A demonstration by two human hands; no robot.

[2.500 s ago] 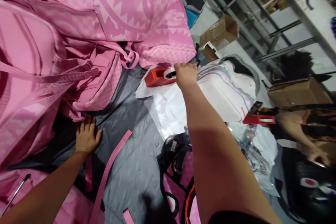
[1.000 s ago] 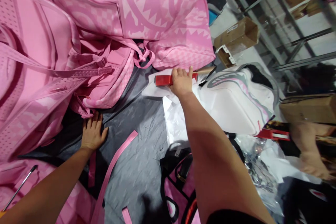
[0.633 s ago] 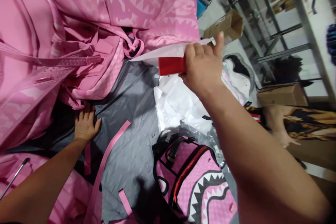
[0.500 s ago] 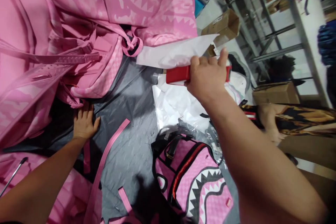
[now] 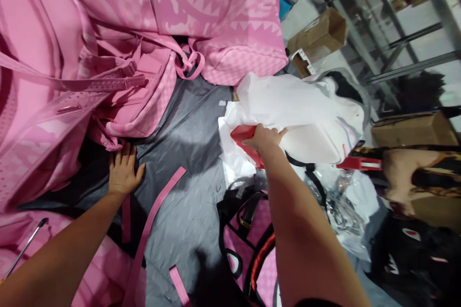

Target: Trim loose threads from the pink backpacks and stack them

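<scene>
My left hand [image 5: 124, 172] lies flat with fingers spread on dark grey sheeting [image 5: 194, 124], its fingertips beside the lower edge of a pink backpack [image 5: 154, 91]. Off to the right, my right hand [image 5: 268, 138] is closed on a flat red box-like object [image 5: 243, 135], its exact kind unclear. This rests among crumpled white wrapping [image 5: 236, 170], against a white bag [image 5: 313, 141]. A white sheet [image 5: 277, 98] drapes over part of that bag. Below my right forearm lies a pink shark-mouth backpack [image 5: 234, 244], partly covered by the arm.
Loose pink straps [image 5: 162, 201] lie on the sheeting. Clear plastic wrapping [image 5: 342, 206] and a black bag [image 5: 414, 259] are at right. Another person's leg [image 5: 399, 172] shows there, near cardboard boxes [image 5: 414, 127] and a metal rack [image 5: 396, 62].
My right hand has moved down and slightly left with the red object, onto the white wrapping. The white sheet now covers part of the white bag. My left hand stays on the sheeting.
</scene>
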